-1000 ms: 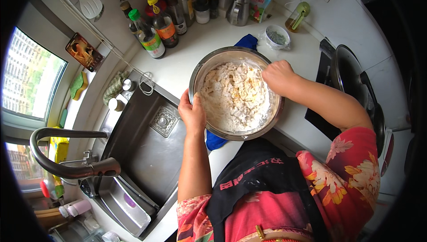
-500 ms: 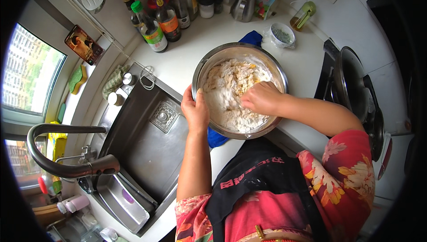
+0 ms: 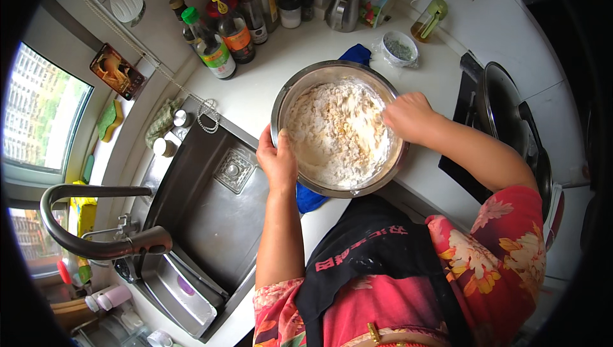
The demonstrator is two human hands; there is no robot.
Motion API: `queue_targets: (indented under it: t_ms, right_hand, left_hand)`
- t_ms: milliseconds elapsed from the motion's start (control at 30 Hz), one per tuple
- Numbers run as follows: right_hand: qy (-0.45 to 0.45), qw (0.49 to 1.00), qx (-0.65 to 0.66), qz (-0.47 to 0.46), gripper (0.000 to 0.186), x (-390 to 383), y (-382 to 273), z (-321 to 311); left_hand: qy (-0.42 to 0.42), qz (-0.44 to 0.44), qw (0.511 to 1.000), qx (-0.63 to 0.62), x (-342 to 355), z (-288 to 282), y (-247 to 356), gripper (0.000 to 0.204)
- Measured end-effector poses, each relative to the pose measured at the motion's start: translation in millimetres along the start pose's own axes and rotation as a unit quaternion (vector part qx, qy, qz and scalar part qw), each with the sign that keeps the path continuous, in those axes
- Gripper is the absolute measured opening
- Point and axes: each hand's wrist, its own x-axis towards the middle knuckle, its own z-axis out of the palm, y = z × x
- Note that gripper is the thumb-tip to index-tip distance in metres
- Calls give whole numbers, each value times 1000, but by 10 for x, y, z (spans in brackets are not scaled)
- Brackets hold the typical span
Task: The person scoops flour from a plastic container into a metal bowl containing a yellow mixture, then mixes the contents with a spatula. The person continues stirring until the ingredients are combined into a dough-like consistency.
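A wide steel mixing bowl [image 3: 397, 150] stands on the counter, with a blue cloth [image 3: 311, 199] showing from under it on two sides. Inside lies a crumbly mix of flour [image 3: 337, 133], white at the edges and yellowish in the middle. My left hand [image 3: 278, 160] grips the bowl's left rim, thumb on top. At the right rim, above the bowl's edge, my right hand [image 3: 412, 117] is closed with its knuckles up. Whatever it may hold is hidden by the fingers.
Left of the bowl is a steel sink [image 3: 233, 232] with a curved faucet [image 3: 96, 190]. Sauce bottles [image 3: 214, 50], a metal pot [image 3: 343, 7] and a film-covered white bowl [image 3: 400, 49] line the back. A lidded pan [image 3: 501, 107] sits on the stove at right.
My right hand has moved out of the flour, up and right to the bowl's rim. More of the mix shows now. My left hand keeps its grip.
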Motion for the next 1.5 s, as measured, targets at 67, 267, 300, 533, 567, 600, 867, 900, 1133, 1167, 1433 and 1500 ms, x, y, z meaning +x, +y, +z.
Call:
queue_targets:
  t_ms: [67,267,300,533,567,600,867,900,1133,1167,1433,1500]
  right_hand:
    - [-36,999,6,-39,21,-181,-79,-49]
    - [-73,974,168,-136,23,-163,-492,-36]
    - [-72,971,191,-127,23,-69,-563,-32]
    - [74,987,133,-53,22,595,-485,-21]
    - [85,988,119,-43,22,597,-395,-61]
    - [96,989,106,-33,22,574,-294,-121]
    - [122,991,32,-32,13,640,-317,33]
    - [113,992,22,-54,14,602,-349,85]
    - [62,986,54,-148,15,66,-368,-7]
    - [66,988,62,-124,14,69,-299,-107]
    - [132,988,79,-7,24,743,-152,-220]
    - [137,986,94,-34,20,802,-405,-280]
  left_hand:
    - [4,0,1000,-16,-4,3,-26,29]
    - [3,-10,1000,-24,-19,0,-21,30]
    - [1,-14,999,-29,-19,-2,-23,31]
    - [-4,-17,999,-37,-1,-13,-42,31]
    - [-8,-7,1000,-19,-2,-21,-34,32]
    - [-5,-7,1000,-22,2,-30,-52,32]
    - [-15,-25,1000,-7,-13,-9,79,31]
    - [-21,-27,999,-10,-9,-3,89,32]
    - [-20,-27,999,-38,4,-22,-42,34]
    - [-20,-27,998,-48,-7,-20,-36,34]
    - [-21,-15,999,-38,13,-15,-1,32]
    - [-32,-14,999,-15,34,-49,-23,33]
